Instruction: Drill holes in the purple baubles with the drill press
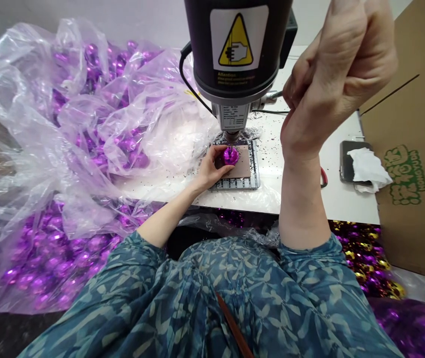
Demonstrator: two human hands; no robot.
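My left hand (212,166) pinches a shiny purple ball (230,155) between thumb and fingers. The ball rests on a flat brown board (244,169), which lies on the slotted metal base (254,183) of a drill press (233,112). Directly above the ball is the press's chuck (232,135); whether the bit touches the ball I cannot tell. Raised at the upper right, my right hand (341,79) is closed around the press's lever (277,94). Its fingers hide most of the lever.
A clear plastic bag (85,114) of purple balls fills the left side. Dark shavings lie scattered over the white table (272,144). On the right are a dark phone-like device (346,161) under white tissue (369,168) and a cardboard box (413,134). Purple and gold balls (365,253) sit below the table edge.
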